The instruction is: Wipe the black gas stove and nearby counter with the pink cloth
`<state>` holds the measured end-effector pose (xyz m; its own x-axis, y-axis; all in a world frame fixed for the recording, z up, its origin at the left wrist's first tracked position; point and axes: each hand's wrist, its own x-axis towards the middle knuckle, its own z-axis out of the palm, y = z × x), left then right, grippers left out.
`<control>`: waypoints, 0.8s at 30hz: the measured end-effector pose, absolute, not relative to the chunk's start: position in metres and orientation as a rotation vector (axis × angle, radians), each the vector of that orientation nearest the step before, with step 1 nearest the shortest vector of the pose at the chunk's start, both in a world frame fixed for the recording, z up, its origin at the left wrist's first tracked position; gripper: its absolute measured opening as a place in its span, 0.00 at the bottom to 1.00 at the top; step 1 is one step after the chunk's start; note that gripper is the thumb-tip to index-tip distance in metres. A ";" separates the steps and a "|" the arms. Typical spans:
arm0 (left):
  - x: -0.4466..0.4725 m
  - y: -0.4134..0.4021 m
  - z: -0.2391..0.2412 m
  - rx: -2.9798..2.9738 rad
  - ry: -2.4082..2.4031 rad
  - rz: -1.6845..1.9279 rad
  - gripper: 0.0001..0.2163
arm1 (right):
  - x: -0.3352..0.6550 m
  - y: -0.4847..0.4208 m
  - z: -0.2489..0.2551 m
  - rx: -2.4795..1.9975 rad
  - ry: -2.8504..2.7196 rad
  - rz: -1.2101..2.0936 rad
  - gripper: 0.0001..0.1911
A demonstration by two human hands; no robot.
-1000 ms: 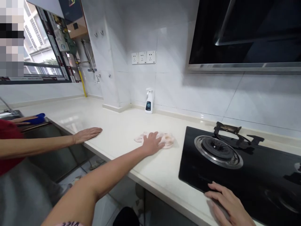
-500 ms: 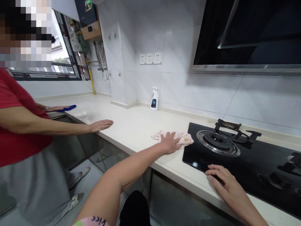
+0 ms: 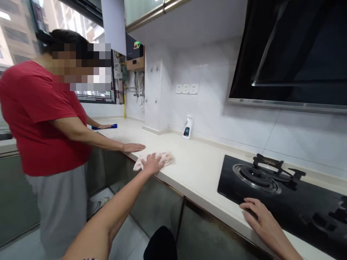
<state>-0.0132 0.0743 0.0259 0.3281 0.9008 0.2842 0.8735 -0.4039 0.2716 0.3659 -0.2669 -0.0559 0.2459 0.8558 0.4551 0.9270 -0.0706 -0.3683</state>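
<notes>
My left hand [image 3: 152, 164] presses down on a pale pink cloth [image 3: 166, 158], its fingers gripping the bunched fabric near the front edge of the white countertop [image 3: 197, 162]. Part of the cloth is hidden under the palm. At the right, my right hand [image 3: 258, 215] rests on the front edge of the black gas cooktop [image 3: 230, 180]. Its fingers are apart and loosely bent, with nothing in them.
A person in a red shirt [image 3: 54, 126] stands left, one hand [image 3: 134, 147] on the countertop, the other on a blue cloth [image 3: 114, 126]. A white spray bottle [image 3: 187, 128] stands by the wall. The range hood [image 3: 292, 54] hangs above the cooktop.
My left hand has slid the pink cloth leftward along the countertop, away from the cooktop toward the other person's hand. My right hand stays at the cooktop's edge. The view has swung left.
</notes>
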 end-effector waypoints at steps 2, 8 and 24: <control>-0.025 0.094 0.029 2.343 1.837 0.697 0.22 | 0.369 -0.265 -0.060 -1.934 -1.628 -0.167 0.19; -0.012 0.072 0.009 2.198 1.929 0.932 0.20 | 0.369 -0.265 -0.062 -1.917 -1.646 -0.224 0.18; 0.142 -0.159 -0.125 2.285 1.171 1.167 0.22 | 0.367 -0.270 -0.060 -1.902 -1.573 -0.235 0.19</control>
<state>0.1416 -0.1593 -0.1249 0.3307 0.7862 0.5221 0.5247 -0.6130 0.5907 0.3666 -0.2704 -0.0600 0.2640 0.8122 0.5202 0.9287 -0.0685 -0.3644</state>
